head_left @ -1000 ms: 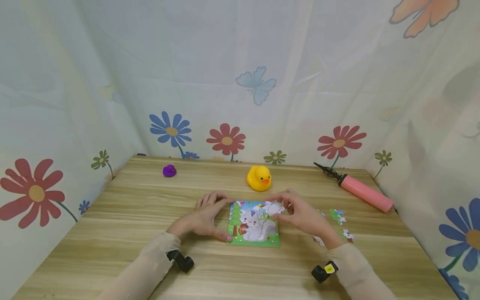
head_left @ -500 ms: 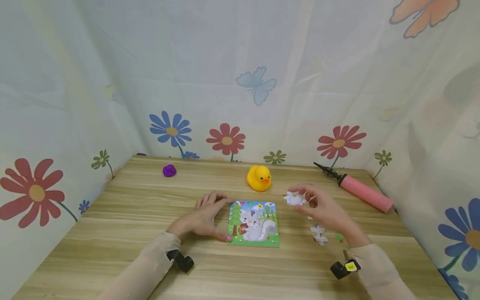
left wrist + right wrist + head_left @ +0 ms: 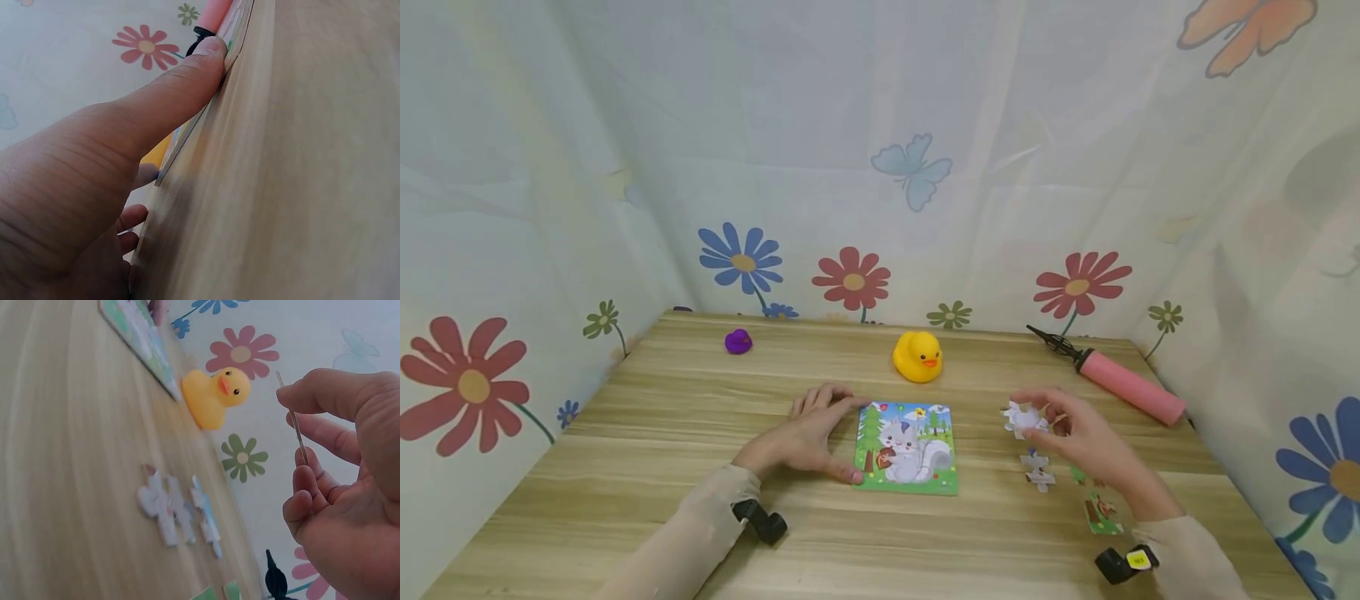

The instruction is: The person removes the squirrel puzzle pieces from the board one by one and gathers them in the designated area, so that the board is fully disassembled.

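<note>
A flat square puzzle board (image 3: 906, 448) with a grey squirrel picture lies on the table in the head view. My left hand (image 3: 805, 433) rests at its left side, thumb on the near corner and forefinger at the far one; the left wrist view shows the thumb (image 3: 194, 69) pressing the board's edge. My right hand (image 3: 1078, 433) pinches a pale puzzle piece (image 3: 1021, 418) between thumb and fingers, right of the board. The right wrist view shows that piece edge-on, above the table. A grey-white loose piece (image 3: 1037, 477) lies just below this hand.
Green puzzle pieces (image 3: 1102, 515) lie partly under my right forearm. A yellow rubber duck (image 3: 917, 357) sits behind the board, and a small purple duck (image 3: 738, 342) stands far left. A pink hand pump (image 3: 1131, 385) lies at the back right. Flowered cloth surrounds the table.
My right hand has carried the pale puzzle piece rightward from over the board's far right corner to above the loose pieces. My left hand has stayed put.
</note>
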`<state>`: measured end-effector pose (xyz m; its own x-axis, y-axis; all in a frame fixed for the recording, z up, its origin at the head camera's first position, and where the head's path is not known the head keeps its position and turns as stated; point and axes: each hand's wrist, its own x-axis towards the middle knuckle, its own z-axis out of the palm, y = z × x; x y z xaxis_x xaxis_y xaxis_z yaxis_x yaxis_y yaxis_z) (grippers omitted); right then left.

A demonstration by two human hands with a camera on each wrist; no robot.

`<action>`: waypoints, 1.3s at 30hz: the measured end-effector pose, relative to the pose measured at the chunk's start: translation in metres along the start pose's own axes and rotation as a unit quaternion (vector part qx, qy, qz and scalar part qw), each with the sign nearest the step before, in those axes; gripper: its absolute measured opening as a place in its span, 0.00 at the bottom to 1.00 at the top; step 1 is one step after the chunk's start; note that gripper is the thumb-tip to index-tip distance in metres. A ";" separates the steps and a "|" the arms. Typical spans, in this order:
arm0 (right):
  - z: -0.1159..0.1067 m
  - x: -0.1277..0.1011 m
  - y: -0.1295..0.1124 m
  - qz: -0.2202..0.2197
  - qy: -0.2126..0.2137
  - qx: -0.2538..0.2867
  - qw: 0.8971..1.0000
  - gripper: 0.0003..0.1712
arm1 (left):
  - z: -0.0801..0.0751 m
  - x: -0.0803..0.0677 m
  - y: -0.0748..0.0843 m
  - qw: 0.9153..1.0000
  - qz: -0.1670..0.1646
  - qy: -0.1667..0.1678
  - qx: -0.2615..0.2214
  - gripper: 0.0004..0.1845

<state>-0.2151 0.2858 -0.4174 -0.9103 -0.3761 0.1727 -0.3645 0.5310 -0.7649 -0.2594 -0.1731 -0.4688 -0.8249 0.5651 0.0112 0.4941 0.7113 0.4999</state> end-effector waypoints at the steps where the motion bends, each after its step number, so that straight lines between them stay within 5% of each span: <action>1: 0.000 -0.002 0.002 -0.001 0.000 0.002 1.000 0.26 | 0.000 0.000 0.000 1.000 0.000 0.001 0.000 0.67; 11: 0.001 -0.028 0.023 0.002 -0.011 -0.004 1.000 0.25 | 0.001 0.001 -0.001 1.000 0.005 0.003 -0.003 0.67; 24: 0.003 -0.057 0.037 -0.088 -0.104 0.032 0.990 0.24 | 0.001 0.001 -0.003 1.000 0.008 0.003 -0.004 0.67; 39: 0.001 -0.061 0.035 -0.048 -0.136 -0.006 0.989 0.23 | 0.001 0.000 -0.002 1.000 0.005 0.002 0.000 0.66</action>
<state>-0.1719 0.3262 -0.4553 -0.7855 -0.6151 0.0684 -0.4501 0.4919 -0.7453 -0.2602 -0.1736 -0.4704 -0.8212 0.5703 0.0205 0.5024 0.7054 0.4999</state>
